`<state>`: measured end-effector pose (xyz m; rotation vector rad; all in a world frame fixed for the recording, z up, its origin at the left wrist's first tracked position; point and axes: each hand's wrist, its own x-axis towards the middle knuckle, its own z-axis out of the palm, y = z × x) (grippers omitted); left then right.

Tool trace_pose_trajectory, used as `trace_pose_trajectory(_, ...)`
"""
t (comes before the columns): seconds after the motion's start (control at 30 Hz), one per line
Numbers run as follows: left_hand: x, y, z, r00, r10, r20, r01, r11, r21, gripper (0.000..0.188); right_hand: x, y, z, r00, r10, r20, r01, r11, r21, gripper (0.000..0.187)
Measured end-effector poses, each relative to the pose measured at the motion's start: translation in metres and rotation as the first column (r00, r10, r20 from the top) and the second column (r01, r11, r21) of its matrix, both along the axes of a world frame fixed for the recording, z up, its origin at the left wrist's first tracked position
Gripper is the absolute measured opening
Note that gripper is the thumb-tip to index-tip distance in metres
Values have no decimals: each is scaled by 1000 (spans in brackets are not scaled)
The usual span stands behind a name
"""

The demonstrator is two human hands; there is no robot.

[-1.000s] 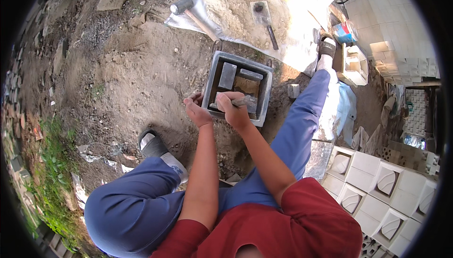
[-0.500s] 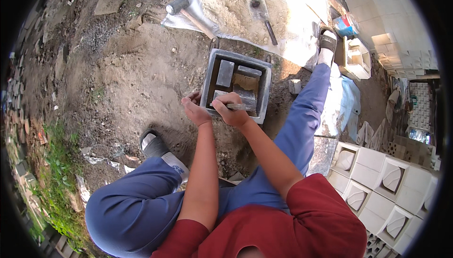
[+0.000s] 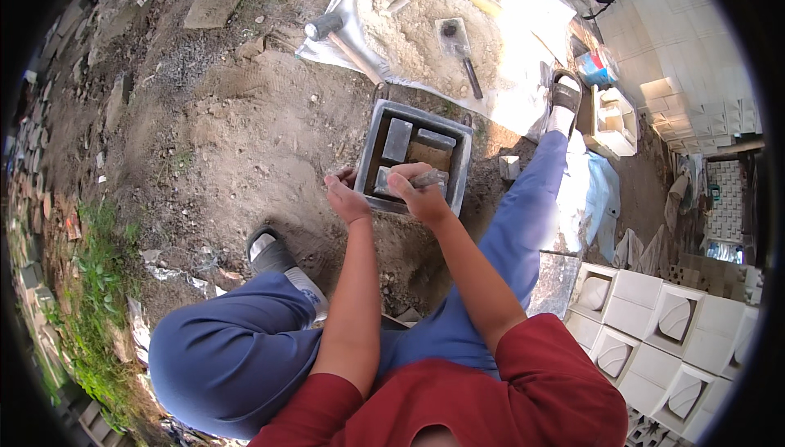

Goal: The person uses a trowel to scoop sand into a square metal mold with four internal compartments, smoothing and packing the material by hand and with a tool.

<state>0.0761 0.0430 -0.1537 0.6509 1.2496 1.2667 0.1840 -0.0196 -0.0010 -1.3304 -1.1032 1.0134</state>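
Note:
A square dark grey metal mould [image 3: 466, 152] lies on the dirt in front of me. Inside it are several grey blocks, among them an upright one [image 3: 397, 140] at the left and a flatter one [image 3: 436, 139] at the far right, around a sandy brown floor. My right hand [image 3: 415, 193] is closed over the near part of the mould, around a short greyish tool [image 3: 429, 177] whose kind I cannot make out. Beside the mould's left wall is my left hand [image 3: 347, 197], fingers loosely bent and apart, with nothing seen in it.
Past the mould, a hammer [image 3: 347, 50] and a trowel [image 3: 462, 54] lie on a sheet with pale sand [image 3: 401, 42]. A white block [image 3: 613, 120] and a bucket [image 3: 597, 67] stand at the far right. Stacked pale blocks [image 3: 646, 292] are at my right.
The view has shifted slightly, so the mould sits lower in it. My right hand, with the tool, has turned and moved slightly right; the tool now points up to the right.

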Motion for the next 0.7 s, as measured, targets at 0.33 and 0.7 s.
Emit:
trace_pose_trajectory(0.33,3,-3,-5,999,-18,41,18,1000,-4,71,-5,1,56,959,120,-256,-57,968,243,71)
trace_pose_trajectory(0.7,-2,-2,6,999,-15,28,16,999,-30,68,-24,1,87,978,113,-174,-68,967,245,60)
